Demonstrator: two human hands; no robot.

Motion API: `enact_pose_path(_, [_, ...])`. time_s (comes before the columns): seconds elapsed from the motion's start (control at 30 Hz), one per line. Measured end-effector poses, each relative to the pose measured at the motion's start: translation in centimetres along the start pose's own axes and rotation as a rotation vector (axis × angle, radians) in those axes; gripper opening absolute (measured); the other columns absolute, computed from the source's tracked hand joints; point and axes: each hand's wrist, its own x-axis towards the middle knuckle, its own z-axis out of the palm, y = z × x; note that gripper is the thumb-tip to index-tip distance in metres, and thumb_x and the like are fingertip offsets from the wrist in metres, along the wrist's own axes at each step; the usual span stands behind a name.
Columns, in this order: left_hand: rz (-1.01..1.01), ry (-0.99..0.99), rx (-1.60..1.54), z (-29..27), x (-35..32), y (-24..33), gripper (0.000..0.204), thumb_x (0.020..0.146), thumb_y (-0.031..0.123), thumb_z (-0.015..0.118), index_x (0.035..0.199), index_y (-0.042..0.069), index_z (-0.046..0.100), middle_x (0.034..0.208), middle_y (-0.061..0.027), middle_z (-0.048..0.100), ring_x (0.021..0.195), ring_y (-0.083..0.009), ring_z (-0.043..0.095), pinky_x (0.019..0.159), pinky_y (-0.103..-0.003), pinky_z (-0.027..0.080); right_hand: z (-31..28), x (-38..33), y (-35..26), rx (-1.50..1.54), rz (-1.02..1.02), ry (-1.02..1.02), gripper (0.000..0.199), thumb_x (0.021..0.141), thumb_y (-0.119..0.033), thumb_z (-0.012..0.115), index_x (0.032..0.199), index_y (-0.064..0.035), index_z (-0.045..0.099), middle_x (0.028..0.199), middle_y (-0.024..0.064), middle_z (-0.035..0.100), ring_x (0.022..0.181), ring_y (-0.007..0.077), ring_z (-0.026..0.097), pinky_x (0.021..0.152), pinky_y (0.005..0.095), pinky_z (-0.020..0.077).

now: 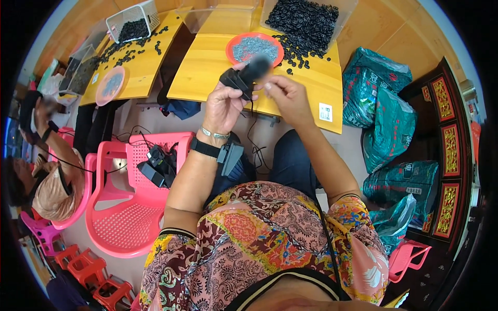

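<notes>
My left hand (pixel 223 109) is raised over the near edge of the yellow table, closed around a black strapped device (pixel 237 83). The device's far end is a dark, smeared round shape, so its details cannot be made out. A thin black cable (pixel 252 111) hangs down below it. Close to that blurred end is my right hand (pixel 288 98), its thumb and fingers pinched together; whatever they hold is too small or hidden. Beyond my hands, a red plate (pixel 280 51) on the table carries many small silvery metal pieces. A grey box on a black strap (pixel 230 158) sits at my left wrist.
Small black rings (pixel 298 23) fill and spill from a clear bin at the back. Green sacks (pixel 391 127) stand to my right. A pink chair (pixel 129 223) holding black gear is at my left. Farther left, another person (pixel 57 192) sits at a second yellow table (pixel 137 80).
</notes>
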Motion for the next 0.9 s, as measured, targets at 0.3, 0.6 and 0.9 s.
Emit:
enact_pose_path(0.3, [-0.04,-0.047,0.177,0.3,-0.4,0.0,0.045,0.078,0.015,0.054,0.121,0.003,0.048,0.109,-0.0099,0.056,0.091,-0.0184,0.058,0.071,-0.031,0.052,1.1,-0.3,0.0,0.358,0.363,-0.07,0.02,0.092,-0.016,0.052,0.107,-0.0038,0.059,0.059,-0.0042,0.051,0.046,0.0017,0.045,0.042,0.0147,0.0354])
enact_pose_path(0.6, [-0.096,0.028,0.366,1.2,-0.5,-1.3,0.035,0.073,0.012,0.06,0.107,0.006,0.051,0.091,-0.0057,0.056,0.076,-0.0161,0.058,0.056,-0.026,0.051,0.5,0.3,1.0,0.571,0.353,0.069,0.035,0.093,-0.015,0.049,0.125,-0.001,0.05,0.06,-0.0032,0.05,0.048,0.0034,0.045,0.044,0.0156,0.0354])
enact_pose_path(0.9, [-0.163,-0.038,0.253,2.1,-0.8,-1.0,0.033,0.071,0.002,0.059,0.101,0.006,0.049,0.082,-0.0078,0.054,0.071,-0.0189,0.062,0.054,-0.029,0.054,1.2,0.9,-0.7,0.924,0.209,0.147,0.039,0.093,-0.014,0.05,0.122,0.0126,0.043,0.12,0.0183,0.052,0.113,0.0286,0.053,0.097,0.0356,0.0424])
